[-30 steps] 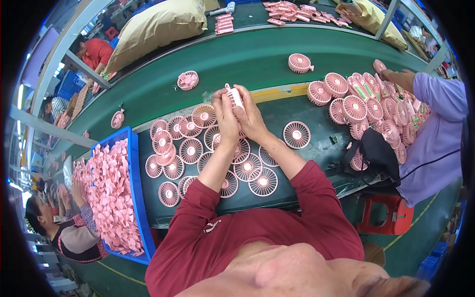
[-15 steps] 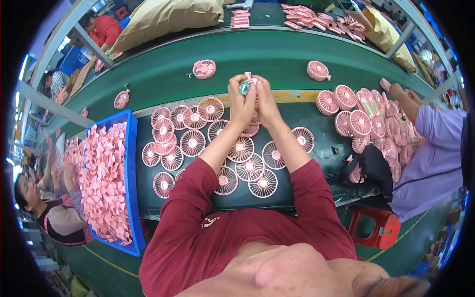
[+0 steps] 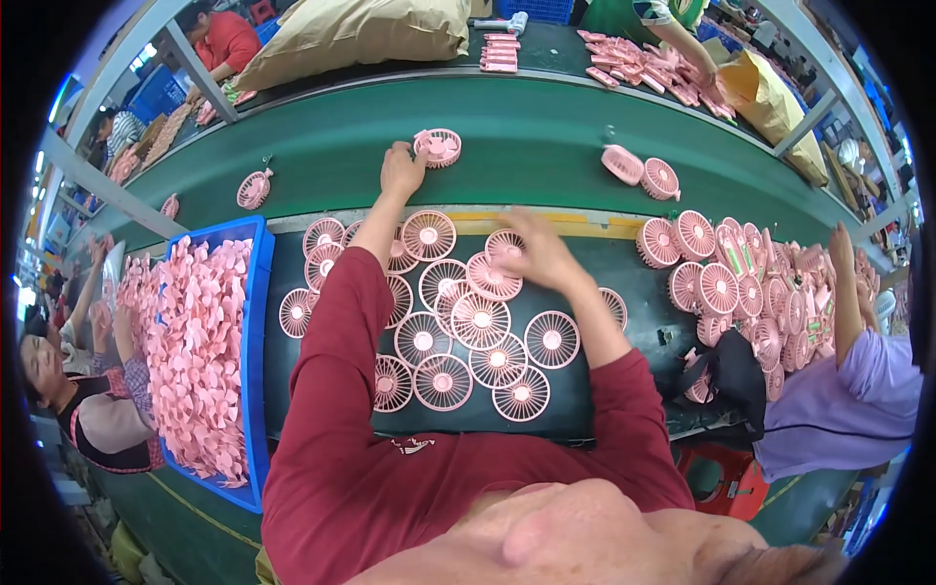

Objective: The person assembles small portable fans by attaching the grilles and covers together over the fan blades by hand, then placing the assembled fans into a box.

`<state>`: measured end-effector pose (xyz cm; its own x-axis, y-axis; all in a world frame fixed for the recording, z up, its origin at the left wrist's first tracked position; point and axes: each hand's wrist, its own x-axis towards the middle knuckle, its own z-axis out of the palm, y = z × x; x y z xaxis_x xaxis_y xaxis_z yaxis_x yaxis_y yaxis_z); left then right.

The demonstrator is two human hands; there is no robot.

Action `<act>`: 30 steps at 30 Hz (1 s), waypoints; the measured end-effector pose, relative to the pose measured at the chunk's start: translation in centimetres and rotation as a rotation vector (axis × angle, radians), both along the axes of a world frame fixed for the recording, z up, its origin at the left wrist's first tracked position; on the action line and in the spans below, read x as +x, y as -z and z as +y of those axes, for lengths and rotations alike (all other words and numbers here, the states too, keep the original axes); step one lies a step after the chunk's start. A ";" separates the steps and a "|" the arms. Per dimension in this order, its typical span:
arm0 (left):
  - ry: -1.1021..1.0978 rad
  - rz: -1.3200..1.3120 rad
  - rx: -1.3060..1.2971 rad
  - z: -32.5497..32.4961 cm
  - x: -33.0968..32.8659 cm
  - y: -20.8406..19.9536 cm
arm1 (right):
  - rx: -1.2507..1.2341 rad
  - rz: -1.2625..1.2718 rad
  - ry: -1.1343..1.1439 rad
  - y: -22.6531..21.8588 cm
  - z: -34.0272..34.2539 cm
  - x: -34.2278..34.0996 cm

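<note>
My left hand [image 3: 402, 171] reaches over the green conveyor belt, fingers stretched out, at the left edge of a round pink fan head [image 3: 439, 148]. Its fingertips seem to touch the fan's rim; a firm grip does not show. My right hand [image 3: 541, 255], smeared by motion, hovers over the dark worktable beside a pink fan grille [image 3: 492, 277]. Its fingers are too blurred to read. Several more round spoked grilles, among them one overlapping others [image 3: 481, 321], lie loosely before me. Farther right on the belt sit a tilted pink fan piece [image 3: 622, 164] and another fan head [image 3: 661, 178].
A blue bin [image 3: 255, 390] heaped with pink fan blades stands at my left. Many assembled pink fans [image 3: 720, 289] are piled at right, near a black cloth [image 3: 733, 375] and a co-worker's purple sleeve [image 3: 838, 400]. Pink handles [image 3: 643, 70] and a paper sack [image 3: 361, 39] lie beyond the belt.
My hands, together on a piece with a green circuit board before, have parted. The left went to the fan on the belt; the right drew back over the grilles. A tilted fan piece now lies on the belt.
</note>
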<state>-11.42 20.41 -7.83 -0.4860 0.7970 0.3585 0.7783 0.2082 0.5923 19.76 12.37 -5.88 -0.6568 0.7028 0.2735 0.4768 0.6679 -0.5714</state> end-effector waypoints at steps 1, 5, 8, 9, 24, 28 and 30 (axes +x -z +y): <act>0.057 -0.011 -0.074 0.6 -0.2 -0.2 | 0.037 -0.078 -0.001 0.0 -0.9 -0.1; 0.057 0.045 -0.212 1.8 2.2 -1.0 | 0.040 -0.147 0.047 -0.3 -1.8 -0.2; 0.050 0.065 -0.263 1.8 2.5 -1.0 | 0.053 -0.002 0.002 -0.1 -1.3 -0.2; 0.069 0.075 -0.233 1.5 2.4 -0.9 | -0.109 0.141 -0.001 -0.4 -1.0 -0.4; 0.195 -0.535 0.227 -3.8 4.7 -1.3 | -1.073 1.227 -0.280 -5.1 -0.8 -0.7; 0.323 -1.401 0.319 -8.6 8.2 -3.9 | -0.913 1.248 -0.080 -5.5 -1.5 -2.3; 0.431 -1.579 0.256 -10.9 9.1 -4.6 | -0.802 1.144 -0.042 -6.3 -2.5 -3.2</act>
<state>-2.32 9.55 -3.20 -0.2477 0.9628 -0.1075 -0.6146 -0.0704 0.7857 16.57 9.90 0.40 -0.3692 0.9069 0.2029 -0.5202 -0.0207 -0.8538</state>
